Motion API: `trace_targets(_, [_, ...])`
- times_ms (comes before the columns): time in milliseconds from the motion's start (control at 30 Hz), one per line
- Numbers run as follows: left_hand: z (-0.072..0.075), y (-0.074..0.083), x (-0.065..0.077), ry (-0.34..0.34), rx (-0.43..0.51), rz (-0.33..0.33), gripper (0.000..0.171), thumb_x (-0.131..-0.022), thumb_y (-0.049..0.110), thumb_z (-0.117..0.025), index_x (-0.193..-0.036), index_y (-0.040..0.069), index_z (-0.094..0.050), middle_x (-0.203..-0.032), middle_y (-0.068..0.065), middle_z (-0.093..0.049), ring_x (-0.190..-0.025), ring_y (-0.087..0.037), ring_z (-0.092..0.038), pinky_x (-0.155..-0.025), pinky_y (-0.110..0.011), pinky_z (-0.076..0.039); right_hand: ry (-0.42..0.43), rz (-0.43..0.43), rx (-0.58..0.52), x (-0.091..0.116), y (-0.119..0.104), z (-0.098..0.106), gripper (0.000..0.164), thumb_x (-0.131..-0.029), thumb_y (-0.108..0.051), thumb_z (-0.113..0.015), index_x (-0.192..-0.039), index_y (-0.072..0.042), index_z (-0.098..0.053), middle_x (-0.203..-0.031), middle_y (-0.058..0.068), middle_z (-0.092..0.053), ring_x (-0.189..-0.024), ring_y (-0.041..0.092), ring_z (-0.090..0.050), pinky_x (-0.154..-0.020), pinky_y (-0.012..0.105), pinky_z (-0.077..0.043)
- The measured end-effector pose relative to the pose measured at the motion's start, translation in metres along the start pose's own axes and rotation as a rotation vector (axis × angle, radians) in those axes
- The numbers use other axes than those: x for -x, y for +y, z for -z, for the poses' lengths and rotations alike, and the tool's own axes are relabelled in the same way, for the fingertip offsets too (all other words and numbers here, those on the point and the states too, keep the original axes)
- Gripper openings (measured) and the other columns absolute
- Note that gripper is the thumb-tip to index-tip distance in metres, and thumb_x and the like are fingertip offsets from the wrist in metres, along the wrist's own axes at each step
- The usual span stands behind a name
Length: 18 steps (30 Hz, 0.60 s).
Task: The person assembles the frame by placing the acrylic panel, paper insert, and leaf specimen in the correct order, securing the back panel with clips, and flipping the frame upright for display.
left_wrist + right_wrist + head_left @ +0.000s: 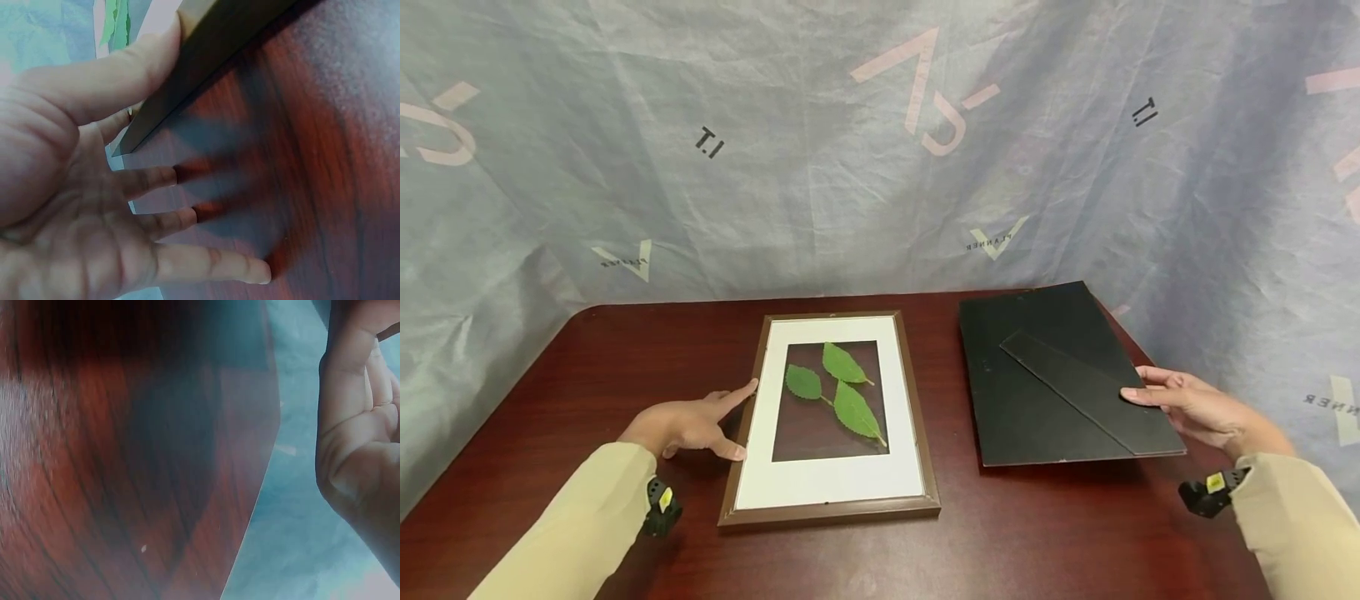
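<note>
A brown picture frame (929,467) lies flat on the table, its white mat (752,467) around a dark window with three green leaves (855,410). My left hand (700,423) touches the frame's left side with thumb and index finger. In the left wrist view the thumb (125,75) lies against the frame's edge (187,81), and the other fingers extend over the tabletop. On the right, my right hand (1198,407) pinches a black backing board (1022,392) by its right edge, thumb on top. A flat stand (1075,387) lies along the board. The right wrist view shows only part of that hand (362,431).
The dark red wooden table (647,350) has a rounded far left corner. Grey printed cloth (775,183) hangs behind it and along both sides. In the right wrist view, the table's edge (250,525) runs close to the right hand.
</note>
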State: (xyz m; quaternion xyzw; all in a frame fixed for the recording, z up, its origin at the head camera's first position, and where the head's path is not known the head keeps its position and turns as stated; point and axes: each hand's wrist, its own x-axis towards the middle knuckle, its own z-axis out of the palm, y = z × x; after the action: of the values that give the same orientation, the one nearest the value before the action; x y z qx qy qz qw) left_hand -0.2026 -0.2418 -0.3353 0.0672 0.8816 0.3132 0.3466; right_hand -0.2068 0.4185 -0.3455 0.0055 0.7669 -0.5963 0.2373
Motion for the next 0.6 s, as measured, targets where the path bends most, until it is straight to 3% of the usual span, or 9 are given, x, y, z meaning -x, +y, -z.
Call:
trace_targets(300, [-0.001,0.001,0.001,0.026,-0.003,-0.025,0.113,-0.086,0.016,-0.083,-0.164,0.013,-0.001,-0.159,-0.039,0.005,-0.144,-0.063,0.000,-0.105,-0.075,-0.028,0.000,0.043,-0.012,-0.005,-0.013,-0.022,0.097,-0.102,-0.012,-0.059,-0.156,0.004,0.020,-0.159,0.020,0.037,-0.137,0.046,0.038,-0.105,0.073,0.019])
trace_targets(500, [0.000,0.001,0.001,0.022,0.006,-0.022,0.113,-0.086,0.015,-0.082,-0.164,0.012,-0.001,-0.159,-0.040,0.006,-0.144,-0.063,0.001,-0.104,-0.078,-0.026,-0.009,0.091,-0.020,-0.010,-0.025,-0.041,0.096,-0.101,-0.012,-0.058,-0.155,0.007,0.019,-0.159,0.022,0.034,-0.139,0.048,0.035,-0.106,0.072,0.019])
trace_targets(567, [0.000,0.001,0.002,0.020,0.007,-0.018,0.112,-0.087,0.015,-0.082,-0.164,0.013,0.000,-0.159,-0.040,0.006,-0.144,-0.064,0.000,-0.102,-0.079,-0.027,-0.023,0.077,-0.010,-0.012,-0.030,-0.047,0.096,-0.102,-0.014,-0.057,-0.155,0.005,0.020,-0.161,0.023,0.031,-0.143,0.048,0.030,-0.116,0.066,0.006])
trace_targets(600, [0.000,0.001,0.002,0.019,0.007,-0.015,0.112,-0.087,0.015,-0.082,-0.164,0.013,0.000,-0.159,-0.039,0.006,-0.144,-0.064,0.000,-0.101,-0.080,-0.027,-0.024,0.068,-0.007,-0.013,-0.032,-0.050,0.095,-0.103,-0.016,-0.057,-0.155,0.004,0.020,-0.162,0.025,0.026,-0.149,0.046,0.018,-0.120,0.061,-0.005])
